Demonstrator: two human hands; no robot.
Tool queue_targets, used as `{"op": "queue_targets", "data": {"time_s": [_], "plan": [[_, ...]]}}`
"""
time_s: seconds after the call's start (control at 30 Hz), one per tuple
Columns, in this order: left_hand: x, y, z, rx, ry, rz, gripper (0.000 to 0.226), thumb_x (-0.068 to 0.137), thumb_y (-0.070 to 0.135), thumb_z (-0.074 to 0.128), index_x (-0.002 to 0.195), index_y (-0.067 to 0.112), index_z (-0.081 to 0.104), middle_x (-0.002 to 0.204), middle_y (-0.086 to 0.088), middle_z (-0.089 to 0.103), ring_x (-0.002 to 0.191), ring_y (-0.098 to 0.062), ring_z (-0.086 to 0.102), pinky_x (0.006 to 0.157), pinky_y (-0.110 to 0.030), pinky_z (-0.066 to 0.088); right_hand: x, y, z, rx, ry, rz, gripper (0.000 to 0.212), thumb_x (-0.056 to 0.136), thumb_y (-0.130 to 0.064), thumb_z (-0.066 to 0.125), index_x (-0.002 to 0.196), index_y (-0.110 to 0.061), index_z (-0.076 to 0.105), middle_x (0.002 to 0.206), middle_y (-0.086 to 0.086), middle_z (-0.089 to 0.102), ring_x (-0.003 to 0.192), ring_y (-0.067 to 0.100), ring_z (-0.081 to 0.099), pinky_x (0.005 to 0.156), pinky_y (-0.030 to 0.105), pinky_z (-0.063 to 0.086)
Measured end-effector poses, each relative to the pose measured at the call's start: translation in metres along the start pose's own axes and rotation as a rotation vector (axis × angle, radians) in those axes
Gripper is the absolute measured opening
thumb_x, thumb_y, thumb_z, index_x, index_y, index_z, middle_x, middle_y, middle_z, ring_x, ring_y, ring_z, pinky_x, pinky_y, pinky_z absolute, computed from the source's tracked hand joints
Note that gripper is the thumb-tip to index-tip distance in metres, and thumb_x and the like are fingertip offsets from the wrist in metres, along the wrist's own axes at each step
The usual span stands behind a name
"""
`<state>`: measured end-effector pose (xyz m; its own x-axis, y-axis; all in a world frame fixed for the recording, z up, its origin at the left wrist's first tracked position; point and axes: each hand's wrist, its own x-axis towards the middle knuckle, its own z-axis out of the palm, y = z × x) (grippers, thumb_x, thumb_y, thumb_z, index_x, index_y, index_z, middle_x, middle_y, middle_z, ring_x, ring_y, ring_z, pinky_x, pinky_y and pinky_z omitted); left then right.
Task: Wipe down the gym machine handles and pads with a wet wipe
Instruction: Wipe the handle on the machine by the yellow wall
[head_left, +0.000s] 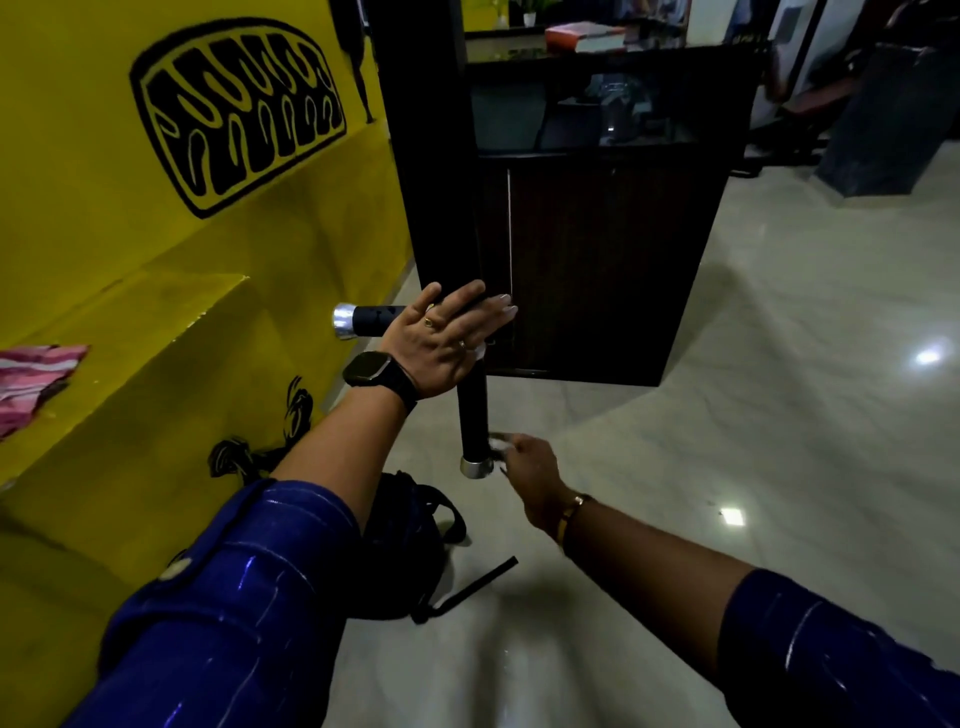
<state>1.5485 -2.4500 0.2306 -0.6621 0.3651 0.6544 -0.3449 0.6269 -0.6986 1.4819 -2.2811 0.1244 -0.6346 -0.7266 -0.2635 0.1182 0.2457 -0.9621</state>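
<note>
Two black handles with silver end caps meet at a right angle in the middle of the view. One handle points left, the other handle points down toward me. My left hand lies over their joint with its fingers straight. My right hand pinches a small crumpled wet wipe against the lower end of the near handle, just above its silver cap. The joint itself is hidden under my left hand.
A yellow stepped wall with black drawings runs along the left, with a pink cloth on its ledge. A black backpack lies on the glossy floor below the handles. A dark cabinet stands behind them.
</note>
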Motion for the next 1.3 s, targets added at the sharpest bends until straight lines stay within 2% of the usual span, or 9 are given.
{"op": "queue_targets", "data": {"time_s": [0.23, 0.4, 0.5, 0.63, 0.8, 0.9, 1.03, 1.2, 1.3], "plan": [[-0.003, 0.002, -0.006, -0.014, -0.074, -0.043, 0.057, 0.095, 0.032, 0.045, 0.149, 0.026, 0.033, 0.151, 0.005, 0.033, 0.151, -0.016, -0.003, 0.122, -0.038, -0.005, 0.011, -0.088, -0.014, 0.42, -0.185, -0.09, 0.026, 0.098, -0.014, 0.052, 0.123, -0.009, 0.058, 0.114, 0.006, 0.063, 0.105, 0.016, 0.059, 0.092, 0.029, 0.048], [-0.003, 0.01, -0.01, -0.029, -0.118, -0.097, 0.059, 0.094, 0.03, 0.044, 0.151, 0.024, 0.029, 0.152, 0.004, 0.032, 0.151, -0.016, -0.003, 0.121, -0.04, -0.002, 0.0, -0.046, -0.003, -0.162, -0.052, -0.259, 0.032, 0.102, -0.016, 0.042, 0.126, -0.007, 0.061, 0.084, -0.007, 0.058, 0.061, -0.002, 0.047, 0.053, 0.008, 0.036], [-0.003, 0.011, -0.014, -0.043, -0.115, -0.111, 0.064, 0.096, 0.027, 0.043, 0.155, 0.024, 0.019, 0.151, 0.003, 0.033, 0.151, -0.015, -0.002, 0.121, -0.04, -0.001, -0.002, -0.01, -0.013, -0.404, -0.158, -0.202, 0.035, 0.103, -0.012, 0.042, 0.135, -0.008, 0.054, 0.113, 0.007, 0.065, 0.092, 0.012, 0.062, 0.065, 0.008, 0.036], [-0.001, 0.011, -0.021, -0.069, -0.132, -0.119, 0.064, 0.098, 0.026, 0.043, 0.156, 0.024, 0.016, 0.152, 0.003, 0.033, 0.151, -0.015, 0.001, 0.122, -0.039, 0.0, 0.008, -0.036, -0.022, 0.0, -0.192, -0.024, 0.03, 0.096, -0.012, 0.057, 0.124, -0.004, 0.061, 0.129, 0.009, 0.061, 0.114, 0.018, 0.057, 0.09, 0.017, 0.048], [-0.003, 0.014, -0.028, -0.065, -0.215, -0.109, 0.069, 0.097, 0.025, 0.042, 0.157, 0.025, 0.007, 0.164, 0.006, 0.006, 0.151, -0.016, -0.004, 0.123, -0.038, -0.002, 0.001, -0.098, -0.021, 0.344, -0.194, -0.163, 0.018, 0.099, -0.013, 0.049, 0.107, -0.02, 0.063, 0.099, -0.006, 0.061, 0.102, 0.014, 0.056, 0.097, 0.033, 0.043], [-0.001, 0.016, -0.034, -0.025, -0.254, -0.11, 0.067, 0.098, 0.028, 0.037, 0.157, 0.026, 0.003, 0.164, 0.008, -0.008, 0.151, -0.015, -0.005, 0.122, -0.037, -0.003, -0.012, -0.072, -0.011, 0.021, -0.128, -0.336, 0.029, 0.102, -0.017, 0.041, 0.123, -0.012, 0.061, 0.11, 0.001, 0.062, 0.107, 0.018, 0.056, 0.098, 0.039, 0.045], [0.005, 0.015, -0.04, 0.032, -0.274, -0.114, 0.068, 0.097, 0.029, 0.045, 0.156, 0.025, 0.011, 0.158, 0.004, 0.023, 0.151, -0.016, 0.001, 0.123, -0.036, 0.001, -0.029, -0.01, -0.012, -0.349, -0.143, -0.543, 0.035, 0.101, -0.004, 0.038, 0.132, -0.003, 0.053, 0.125, 0.013, 0.061, 0.116, 0.027, 0.057, 0.095, 0.03, 0.043], [0.01, 0.022, -0.048, 0.04, -0.312, -0.146, 0.055, 0.095, 0.026, 0.053, 0.148, 0.021, 0.037, 0.154, 0.001, 0.03, 0.151, -0.017, 0.006, 0.123, -0.036, 0.007, 0.01, -0.006, -0.031, -0.089, -0.185, -0.047, 0.033, 0.099, -0.014, 0.05, 0.13, -0.011, 0.059, 0.133, 0.008, 0.058, 0.125, 0.023, 0.052, 0.108, 0.033, 0.039], [0.014, 0.028, -0.052, 0.101, -0.346, -0.14, 0.057, 0.094, 0.025, 0.056, 0.148, 0.017, 0.039, 0.157, 0.002, 0.025, 0.151, -0.018, 0.008, 0.123, -0.036, 0.005, 0.037, -0.046, -0.038, 0.16, -0.221, -0.067, 0.034, 0.098, -0.014, 0.053, 0.132, -0.013, 0.057, 0.134, 0.006, 0.057, 0.123, 0.019, 0.054, 0.108, 0.036, 0.04]]}}
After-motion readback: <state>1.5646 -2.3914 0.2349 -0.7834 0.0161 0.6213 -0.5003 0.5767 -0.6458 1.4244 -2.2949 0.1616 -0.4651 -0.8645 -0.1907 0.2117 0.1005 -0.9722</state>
